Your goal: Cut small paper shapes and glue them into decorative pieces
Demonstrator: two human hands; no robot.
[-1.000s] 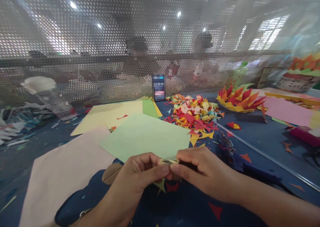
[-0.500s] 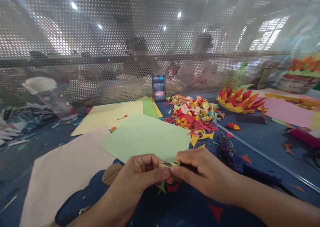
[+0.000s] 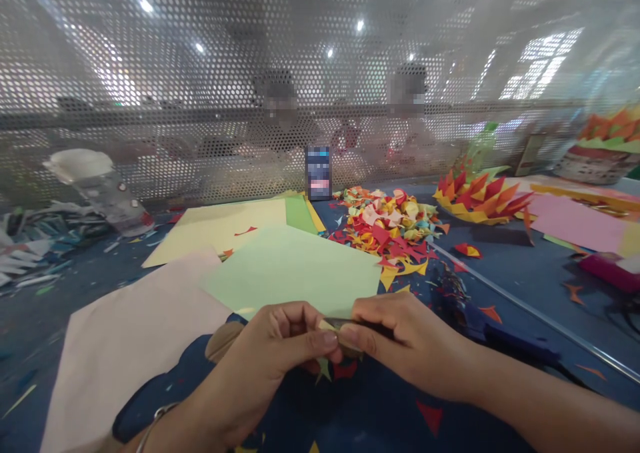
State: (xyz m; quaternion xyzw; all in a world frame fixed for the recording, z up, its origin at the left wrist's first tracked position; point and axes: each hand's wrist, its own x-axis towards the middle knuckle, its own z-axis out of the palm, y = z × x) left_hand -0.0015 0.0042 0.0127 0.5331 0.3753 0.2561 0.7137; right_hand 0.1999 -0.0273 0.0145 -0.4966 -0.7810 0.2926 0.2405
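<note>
Pale piece [image 3: 327, 324] shifted; left hand [image 3: 285, 350], right hand [image 3: 400, 340]: grip pinching it; scrap heap [image 3: 390, 220] beyond.

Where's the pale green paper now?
In the head view, the pale green paper lies mid-picture, just beyond the left hand and right hand, between the pinkish sheet at left and the colourful scraps.

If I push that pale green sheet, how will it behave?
The pale green sheet looks like plain paper, so it's probably light and bendy. Lying flat, it should slide rather than tip, perhaps dragging the yellow sheet beneath its far corner.
</note>
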